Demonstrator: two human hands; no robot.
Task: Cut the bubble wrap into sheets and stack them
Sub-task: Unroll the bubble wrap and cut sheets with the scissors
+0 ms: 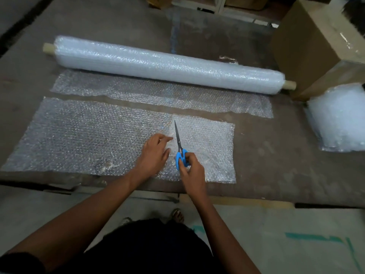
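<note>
A long strip of bubble wrap (85,135) lies flat across the near part of the table. My right hand (192,171) grips blue-handled scissors (180,153), blades pointing away from me into the strip. My left hand (155,153) presses flat on the wrap just left of the blades, fingers straight. Right of the blades lies a smaller section of the wrap (209,143). The big bubble wrap roll (164,64) on its cardboard core lies farther back, with an unrolled flap (158,93) in front of it. A stack of cut sheets (339,117) sits at the right.
A large cardboard box (316,40) stands at the back right, against the roll's end. The brown table (276,165) has its front edge just below my hands. My feet and green tape marks show on the floor below.
</note>
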